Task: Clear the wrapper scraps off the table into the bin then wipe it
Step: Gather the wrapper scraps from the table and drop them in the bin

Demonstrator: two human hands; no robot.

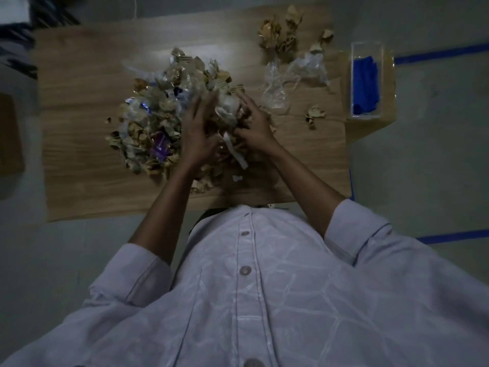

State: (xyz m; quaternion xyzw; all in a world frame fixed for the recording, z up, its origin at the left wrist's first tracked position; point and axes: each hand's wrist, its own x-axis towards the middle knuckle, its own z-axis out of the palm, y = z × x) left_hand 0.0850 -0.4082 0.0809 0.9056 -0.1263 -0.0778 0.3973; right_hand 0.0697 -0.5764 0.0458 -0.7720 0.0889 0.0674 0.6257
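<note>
Below the pale buttoned shirt (251, 300), left hand (197, 136) and right hand (255, 128), fingers half curled, gather crumpled tan-and-foil wrapper scraps (156, 112) mid wooden table (79, 154); most scraps lie leftward, nearer the left hand.

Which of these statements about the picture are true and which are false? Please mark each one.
1. Both hands, left and right, are in the big pile of wrapper scraps. True.
2. The blue cloth lies spread out over the middle of the table. False: it sits in a clear container at the right end of the table.
3. A purple wrapper lies in the pile, left of the left hand. True.
4. All scraps are gathered in one pile. False: a separate cluster of crumpled scraps lies at the far right side, and clear plastic pieces lie near it.
5. The person wears dark gloves. False: the hands are bare.
</note>
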